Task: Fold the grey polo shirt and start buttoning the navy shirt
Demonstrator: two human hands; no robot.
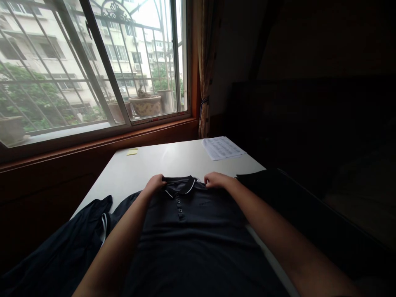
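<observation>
A dark polo shirt (192, 239) lies front side up over the white table (167, 159), its white-edged collar pointing away from me and its button placket showing. My left hand (155, 182) is closed on the shirt's shoulder, just left of the collar. On the other side of the collar, my right hand (216, 180) pinches the opposite shoulder. The shirt's lower part runs toward me and out of the frame's bottom. Under my left forearm, a sleeve with white stripes on its cuff shows partly.
Another dark garment (68, 235) lies at the left, and dark cloth (278, 198) at the right. Printed sheets (223, 147) rest at the table's far right corner, a yellow sticky note (132, 152) at the far left. Behind stand a barred window (123, 62) and a curtain (206, 70).
</observation>
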